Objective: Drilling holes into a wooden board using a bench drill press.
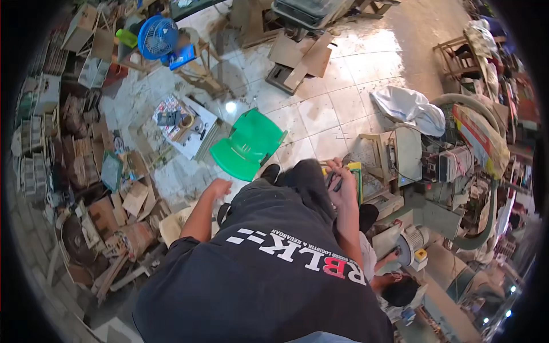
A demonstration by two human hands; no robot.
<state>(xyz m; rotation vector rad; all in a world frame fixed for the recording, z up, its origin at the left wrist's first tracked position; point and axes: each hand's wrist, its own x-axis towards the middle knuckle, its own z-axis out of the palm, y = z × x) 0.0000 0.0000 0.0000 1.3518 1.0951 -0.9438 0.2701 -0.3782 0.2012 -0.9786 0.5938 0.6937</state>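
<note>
Hand tool (337, 184), dark, slim, in right hand (345, 192)

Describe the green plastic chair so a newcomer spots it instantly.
Start at the pale tiled floor. Just beyond the left hand sits the green plastic chair, its bright, solid green setting it apart from the white-topped stack at its left.

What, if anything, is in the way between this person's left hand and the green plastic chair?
Nothing visible is in the way. From this overhead view, only a bit of tiled floor shows between the left hand and the near edge of the green chair; their difference in height is hard to judge.
</note>
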